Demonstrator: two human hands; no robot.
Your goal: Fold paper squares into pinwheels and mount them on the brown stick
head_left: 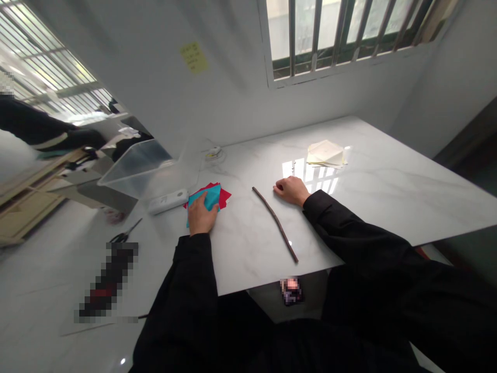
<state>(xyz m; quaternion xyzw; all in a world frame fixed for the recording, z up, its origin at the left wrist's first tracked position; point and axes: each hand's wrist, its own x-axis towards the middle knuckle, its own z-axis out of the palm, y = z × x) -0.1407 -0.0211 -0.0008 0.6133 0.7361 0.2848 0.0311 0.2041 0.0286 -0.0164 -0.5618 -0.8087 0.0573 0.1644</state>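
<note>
My left hand [202, 214] lies over a blue sheet of paper [213, 196], its thumb and fingers apart. Several red paper pieces [224, 198] stick out from beneath the blue one. On the white marbled table my right hand [291, 190] rests as a loose fist, with nothing showing in it. Between the two hands lies a thin brown twig [275, 220], slightly bent, touched by neither.
Cream papers [326, 153] lie beyond my right hand. At the left are a white power strip [169, 201], a clear plastic bin [135, 168] and black-handled scissors [121, 236]. A small white device with a cable [213, 152] sits near the wall. A person's dark sleeve [34, 122] shows far left.
</note>
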